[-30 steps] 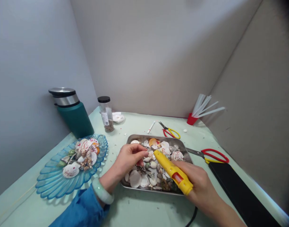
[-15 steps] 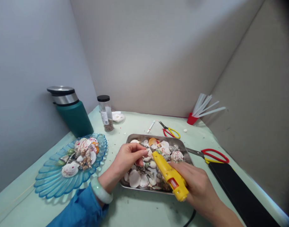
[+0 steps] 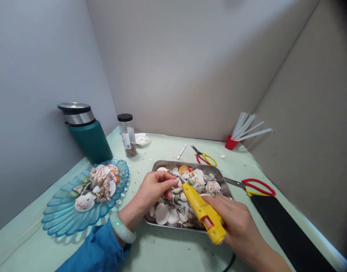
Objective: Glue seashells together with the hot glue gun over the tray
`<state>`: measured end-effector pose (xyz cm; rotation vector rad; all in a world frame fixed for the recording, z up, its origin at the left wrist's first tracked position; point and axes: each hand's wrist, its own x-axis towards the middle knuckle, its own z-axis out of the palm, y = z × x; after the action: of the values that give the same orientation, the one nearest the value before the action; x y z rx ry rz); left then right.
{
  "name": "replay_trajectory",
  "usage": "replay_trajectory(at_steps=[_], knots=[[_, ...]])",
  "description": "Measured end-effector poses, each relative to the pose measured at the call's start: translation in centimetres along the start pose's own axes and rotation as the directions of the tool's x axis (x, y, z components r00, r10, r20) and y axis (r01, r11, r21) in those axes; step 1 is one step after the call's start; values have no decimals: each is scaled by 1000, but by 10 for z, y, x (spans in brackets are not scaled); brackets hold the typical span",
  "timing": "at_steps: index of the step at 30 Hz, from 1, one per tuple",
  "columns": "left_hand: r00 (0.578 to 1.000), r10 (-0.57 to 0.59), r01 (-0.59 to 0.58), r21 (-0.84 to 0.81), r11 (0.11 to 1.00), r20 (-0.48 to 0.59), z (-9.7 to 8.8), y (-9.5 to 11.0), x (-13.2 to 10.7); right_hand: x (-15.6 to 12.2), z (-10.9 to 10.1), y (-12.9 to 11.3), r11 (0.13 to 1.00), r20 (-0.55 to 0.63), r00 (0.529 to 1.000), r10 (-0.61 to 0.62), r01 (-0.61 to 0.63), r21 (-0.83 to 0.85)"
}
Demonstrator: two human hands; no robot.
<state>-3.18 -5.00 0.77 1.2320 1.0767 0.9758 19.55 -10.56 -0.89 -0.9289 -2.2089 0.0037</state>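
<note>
A yellow hot glue gun [image 3: 203, 211] is gripped in my right hand [image 3: 237, 223], its nozzle pointing away and to the left. Over the left part of a metal tray [image 3: 187, 227], my left hand [image 3: 158, 187] pinches something small at the fingertips, close to the nozzle. A shell seems to be there, but I cannot make out its kind. Many seashells [image 3: 162, 214] fill the tray under both hands, white, orange and striped ones among them. A pale green bangle [image 3: 122, 227] circles my left wrist.
On the left, a blue scalloped plate [image 3: 62, 215] holds a cluster of shells; behind it stand a teal bottle [image 3: 91, 141] and a clear jar [image 3: 127, 136]. Small scissors [image 3: 204, 158], larger scissors [image 3: 258, 187], a black slab [image 3: 287, 230] and a red cup [image 3: 231, 142] of glue sticks lie beyond and right.
The glue gun's tip has shifted slightly left, toward my left fingertips. My left hand keeps its pinch almost in place, and the whole view has moved very slightly.
</note>
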Motion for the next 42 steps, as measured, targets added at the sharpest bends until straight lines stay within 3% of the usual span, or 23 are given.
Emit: replay_trajectory(at_steps=[6, 9, 12, 15, 19, 22, 34, 42], knots=[[1000, 2, -2, 11, 1000, -7, 0, -1, 0, 0, -1, -1, 996, 5, 999, 39, -40, 78], [1000, -2, 2, 19, 1000, -25, 1, 0, 0, 2, -5, -6, 961, 42, 982, 184, -189, 201], [999, 8, -8, 6, 1000, -52, 3, 2, 0, 5, -11, -10, 851, 150, 897, 415, -441, 285], [997, 21, -22, -14, 1000, -72, 4, 3, 0, 6, -12, -13, 694, 265, 793, 549, -609, 384], [997, 28, -29, -17, 999, -70, 4, 4, -1, 4, -6, -13, 541, 304, 741, 598, -654, 529], [998, 25, -25, -10, 1000, -66, 4, 3, -1, 1, -2, -13, 494, 278, 729, 626, -646, 582], [996, 14, -11, 27, 1000, -83, 7, 3, -1, -1, -2, -13, 621, 263, 771, 580, -627, 470], [996, 11, -6, 52, 999, -91, 8, 5, -2, 2, -2, -13, 692, 185, 826, 532, -550, 467]])
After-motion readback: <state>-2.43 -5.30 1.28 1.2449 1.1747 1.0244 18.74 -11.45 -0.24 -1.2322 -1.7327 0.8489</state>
